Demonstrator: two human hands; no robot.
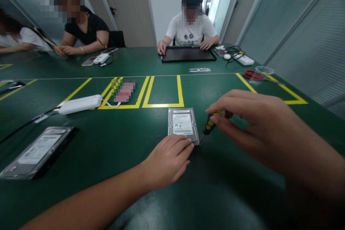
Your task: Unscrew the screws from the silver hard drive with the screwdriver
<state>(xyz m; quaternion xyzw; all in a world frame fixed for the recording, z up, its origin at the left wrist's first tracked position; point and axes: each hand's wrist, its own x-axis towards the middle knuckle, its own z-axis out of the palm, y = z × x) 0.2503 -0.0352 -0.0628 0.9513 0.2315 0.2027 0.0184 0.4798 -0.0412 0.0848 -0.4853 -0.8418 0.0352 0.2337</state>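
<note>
A silver hard drive [183,122] with a white label lies flat on the green table [107,158], in front of me. My left hand [169,160] rests over the drive's near edge, its fingers pressed together on the metal. In my right hand [242,122], thumb and fingers pinch the black and yellow handle of a screwdriver [209,124]. The screwdriver leans, with its tip at the drive's near right corner.
Another hard drive [40,152] lies at the left. A white adapter [81,104] with cables and a pink phone [125,91] lie behind it. Red scissors [253,75] are at the back right. Across the table, a person [188,28] touches a black panel [188,54]; other people sit left.
</note>
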